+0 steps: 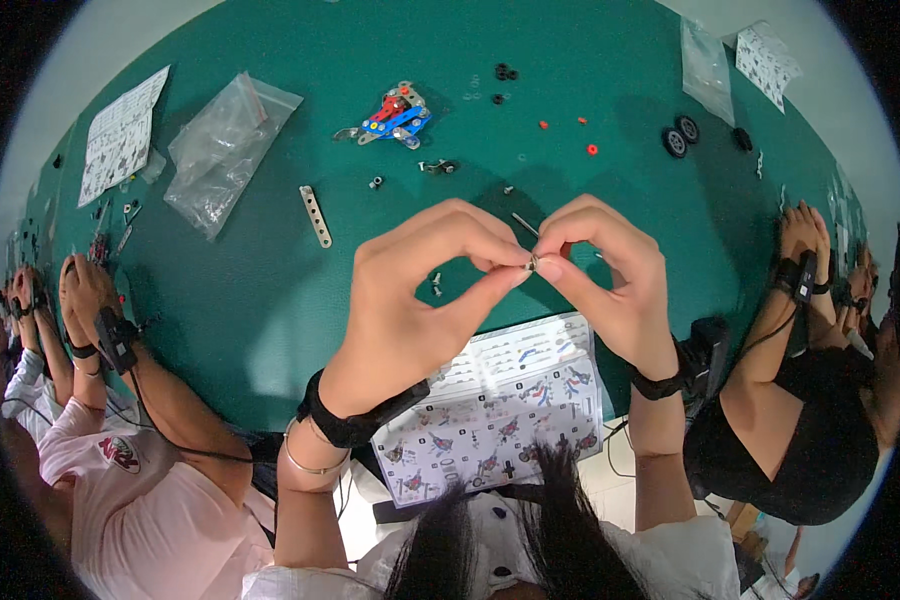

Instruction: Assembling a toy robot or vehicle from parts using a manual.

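Note:
My left hand (420, 290) and my right hand (615, 270) meet above the green table, thumbs and forefingers pinched together. Between the fingertips is a small silvery metal part (532, 264), mostly covered, so its exact kind is unclear. Just beyond the fingers lies a thin metal rod (524, 224). Some small screws (437, 285) show on the table through the loop of my left hand. Under my wrists rests a printed assembly sheet (490, 410) with step pictures.
A blue, red and silver model of metal strips (395, 120) lies farther off. Around it are a perforated metal strip (315, 216), a clear plastic bag (228, 150), black wheels (675, 142) and red washers (592, 149). Other people's hands (88, 290) work at both sides.

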A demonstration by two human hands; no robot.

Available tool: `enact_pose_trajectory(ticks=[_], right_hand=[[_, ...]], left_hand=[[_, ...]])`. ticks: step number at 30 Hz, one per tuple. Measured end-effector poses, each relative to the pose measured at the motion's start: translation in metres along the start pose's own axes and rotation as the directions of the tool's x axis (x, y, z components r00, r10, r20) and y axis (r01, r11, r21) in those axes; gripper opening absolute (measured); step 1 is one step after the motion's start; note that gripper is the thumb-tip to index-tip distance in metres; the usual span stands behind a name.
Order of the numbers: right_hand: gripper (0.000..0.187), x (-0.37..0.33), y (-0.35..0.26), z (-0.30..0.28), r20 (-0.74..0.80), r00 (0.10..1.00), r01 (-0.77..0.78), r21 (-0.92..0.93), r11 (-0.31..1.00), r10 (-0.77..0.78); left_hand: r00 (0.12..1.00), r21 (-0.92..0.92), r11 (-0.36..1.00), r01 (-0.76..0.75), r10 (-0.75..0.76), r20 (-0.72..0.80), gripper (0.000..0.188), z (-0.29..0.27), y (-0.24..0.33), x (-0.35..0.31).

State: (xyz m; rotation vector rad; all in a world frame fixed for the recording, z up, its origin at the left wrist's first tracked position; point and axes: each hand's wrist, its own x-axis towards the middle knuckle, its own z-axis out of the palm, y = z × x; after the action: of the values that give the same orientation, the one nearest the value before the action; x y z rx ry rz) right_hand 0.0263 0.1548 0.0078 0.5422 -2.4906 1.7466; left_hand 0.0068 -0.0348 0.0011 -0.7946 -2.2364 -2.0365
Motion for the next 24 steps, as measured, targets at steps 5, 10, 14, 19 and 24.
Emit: enact_pose_trajectory(ticks=[5, 10, 14, 19, 24], right_hand=[[0.010, 0.000, 0.000, 0.002, -0.026, 0.999, 0.041, -0.020, 0.999, -0.041], [0.012, 0.000, 0.002, 0.004, -0.049, 0.988, 0.142, -0.084, 0.986, -0.146], [0.011, 0.000, 0.002, 0.004, -0.039, 0.990, 0.133, -0.092, 0.987, -0.137], [0.009, -0.001, 0.009, 0.005, 0.000, 0.997, 0.078, 0.038, 0.996, -0.079], [0.008, -0.002, 0.013, 0.008, -0.005, 0.999, 0.052, 0.086, 0.995, -0.052]], left_hand=[[0.994, -0.126, 0.986, 0.110, -0.107, 0.028, 0.016, -0.001, -0.004, -0.002], [0.991, -0.123, 0.984, 0.129, -0.126, 0.035, 0.017, -0.002, -0.007, -0.004], [0.994, -0.111, 0.988, 0.106, -0.103, 0.035, 0.017, -0.002, -0.007, -0.004], [0.999, -0.064, 0.997, 0.035, -0.033, 0.038, 0.018, -0.001, -0.007, -0.004], [0.997, -0.048, 0.996, 0.071, -0.069, 0.041, 0.017, 0.000, -0.007, -0.005]])
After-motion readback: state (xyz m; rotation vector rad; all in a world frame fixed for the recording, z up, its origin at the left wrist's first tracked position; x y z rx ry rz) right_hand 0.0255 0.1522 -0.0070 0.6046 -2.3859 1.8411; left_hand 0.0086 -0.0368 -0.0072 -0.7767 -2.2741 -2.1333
